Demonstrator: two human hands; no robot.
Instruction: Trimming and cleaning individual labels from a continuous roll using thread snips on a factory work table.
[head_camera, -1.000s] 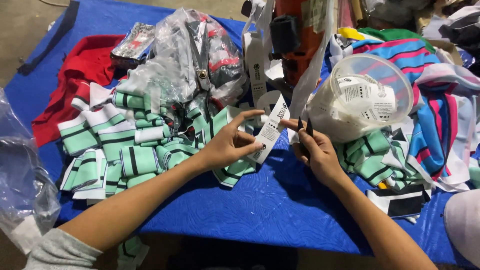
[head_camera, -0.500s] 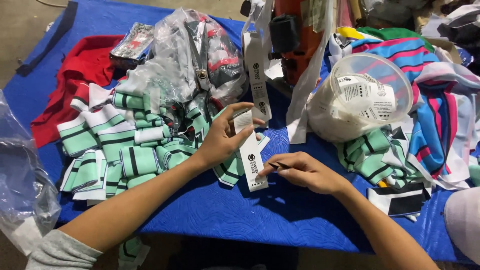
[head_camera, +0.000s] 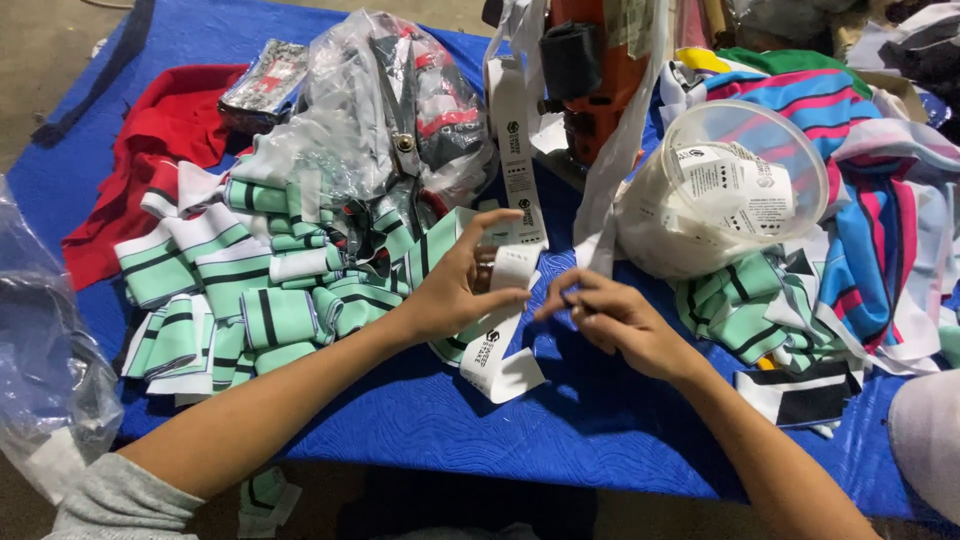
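My left hand (head_camera: 455, 285) pinches a white printed label strip (head_camera: 497, 340) near its upper end, and the strip curls down onto the blue cloth. The strip's longer part runs up toward an orange machine (head_camera: 590, 70) at the back. My right hand (head_camera: 610, 320) rests close to the strip with fingers curled around a small dark thing, too small to identify. A heap of green, white and black striped fabric pieces (head_camera: 250, 290) lies just left of my left hand.
A clear plastic tub (head_camera: 740, 190) of white labels lies tilted at right, next to pink and blue striped garments (head_camera: 880, 200). A clear bag (head_camera: 400, 110) of items and red cloth (head_camera: 150, 140) lie at the back left. Another plastic bag (head_camera: 40, 350) hangs off the table's left edge.
My hands have dropped from chest height toward the table with the label strip. The strip now hangs lower and curls onto the blue cloth. My right hand moved from the strip's end to beside it.
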